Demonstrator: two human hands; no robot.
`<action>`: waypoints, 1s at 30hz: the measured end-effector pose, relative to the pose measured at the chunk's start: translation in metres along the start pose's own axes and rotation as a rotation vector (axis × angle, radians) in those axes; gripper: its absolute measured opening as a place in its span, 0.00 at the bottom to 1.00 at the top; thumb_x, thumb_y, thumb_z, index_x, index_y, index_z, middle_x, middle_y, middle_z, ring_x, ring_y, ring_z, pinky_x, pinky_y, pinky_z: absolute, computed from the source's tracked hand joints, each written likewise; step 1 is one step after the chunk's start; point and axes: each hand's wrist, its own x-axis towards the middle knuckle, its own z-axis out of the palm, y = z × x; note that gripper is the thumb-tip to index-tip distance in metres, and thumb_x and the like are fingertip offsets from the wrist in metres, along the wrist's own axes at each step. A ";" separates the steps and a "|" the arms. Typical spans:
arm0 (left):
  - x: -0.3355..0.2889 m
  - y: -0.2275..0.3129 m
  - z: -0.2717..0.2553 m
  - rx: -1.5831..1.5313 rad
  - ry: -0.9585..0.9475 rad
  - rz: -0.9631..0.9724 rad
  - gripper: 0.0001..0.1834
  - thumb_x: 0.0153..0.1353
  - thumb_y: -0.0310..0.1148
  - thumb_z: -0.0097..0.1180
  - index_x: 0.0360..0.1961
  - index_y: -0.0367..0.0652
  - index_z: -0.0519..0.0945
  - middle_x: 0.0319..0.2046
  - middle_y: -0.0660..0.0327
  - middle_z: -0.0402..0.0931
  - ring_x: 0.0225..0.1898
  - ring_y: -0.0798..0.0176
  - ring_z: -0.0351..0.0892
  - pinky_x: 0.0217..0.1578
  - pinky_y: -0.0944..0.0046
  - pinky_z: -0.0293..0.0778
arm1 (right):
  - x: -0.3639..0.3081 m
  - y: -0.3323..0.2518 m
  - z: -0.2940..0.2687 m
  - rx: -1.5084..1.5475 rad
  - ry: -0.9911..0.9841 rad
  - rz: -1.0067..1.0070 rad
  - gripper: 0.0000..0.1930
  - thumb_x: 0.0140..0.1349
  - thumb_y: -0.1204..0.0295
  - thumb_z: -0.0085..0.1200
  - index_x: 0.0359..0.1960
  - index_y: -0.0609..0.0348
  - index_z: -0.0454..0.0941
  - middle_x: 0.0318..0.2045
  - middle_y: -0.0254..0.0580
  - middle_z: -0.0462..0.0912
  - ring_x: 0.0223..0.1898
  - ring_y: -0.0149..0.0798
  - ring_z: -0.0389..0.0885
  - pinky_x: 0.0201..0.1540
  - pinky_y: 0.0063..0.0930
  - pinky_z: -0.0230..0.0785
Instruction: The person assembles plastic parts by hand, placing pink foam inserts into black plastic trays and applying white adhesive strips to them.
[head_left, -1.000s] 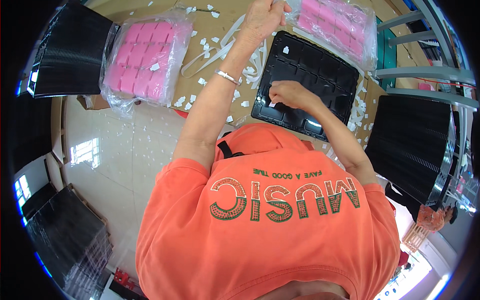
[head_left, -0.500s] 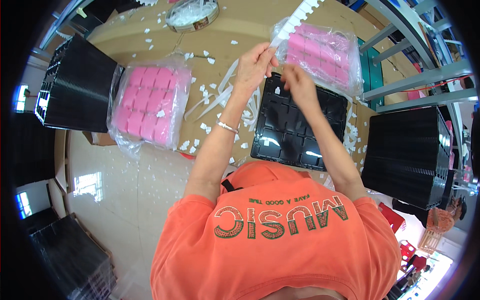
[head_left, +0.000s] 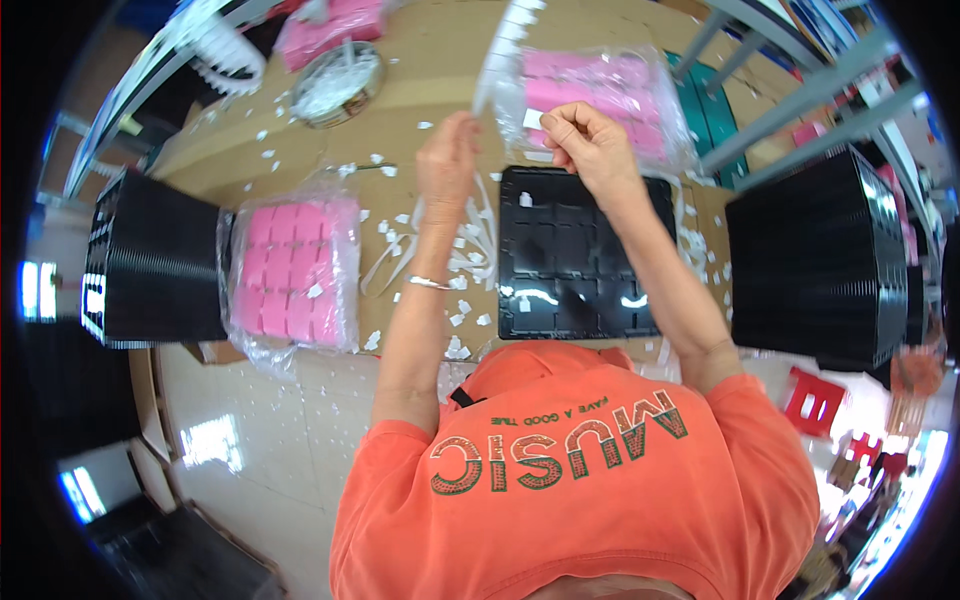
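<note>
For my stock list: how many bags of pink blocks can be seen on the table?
3. One bag lies left of the left hand, one behind the right hand, one at the far edge, partly cut off. More may be hidden.

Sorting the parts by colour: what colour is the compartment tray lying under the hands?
Black and glossy, seen in the head view: the compartment tray lies on the brown table.

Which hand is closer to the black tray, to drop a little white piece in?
Probably the right hand. It pinches at the white strip directly above the black tray, while the left hand holds the strip off to the tray's left side.
</note>
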 end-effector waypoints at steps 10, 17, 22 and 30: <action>0.025 0.043 -0.009 -0.526 -0.202 -0.457 0.11 0.64 0.29 0.50 0.42 0.33 0.76 0.24 0.63 0.75 0.22 0.74 0.72 0.23 0.74 0.69 | -0.007 0.120 -0.247 -1.092 -0.437 0.015 0.06 0.52 0.72 0.53 0.23 0.61 0.75 0.24 0.39 0.75 0.27 0.38 0.74 0.32 0.30 0.65; 0.014 0.048 -0.010 -0.512 -0.099 -0.483 0.10 0.65 0.31 0.49 0.42 0.36 0.77 0.21 0.66 0.72 0.20 0.77 0.67 0.22 0.77 0.66 | 0.006 0.186 -0.241 -1.266 -0.480 -0.119 0.06 0.48 0.71 0.54 0.20 0.59 0.73 0.26 0.43 0.75 0.32 0.47 0.75 0.34 0.37 0.65; 0.009 0.046 -0.005 -0.505 -0.095 -0.514 0.09 0.65 0.31 0.49 0.41 0.37 0.77 0.22 0.66 0.73 0.20 0.77 0.68 0.22 0.77 0.66 | 0.014 0.208 -0.239 -1.187 -0.515 -0.057 0.06 0.45 0.74 0.57 0.22 0.59 0.72 0.26 0.42 0.75 0.30 0.47 0.75 0.33 0.38 0.66; 0.002 0.048 0.005 -0.531 -0.081 -0.509 0.08 0.65 0.31 0.50 0.39 0.38 0.77 0.21 0.67 0.74 0.20 0.77 0.68 0.22 0.77 0.66 | 0.049 0.075 -0.074 -0.245 -0.050 -0.134 0.11 0.56 0.69 0.56 0.37 0.62 0.78 0.29 0.42 0.79 0.29 0.33 0.78 0.33 0.26 0.69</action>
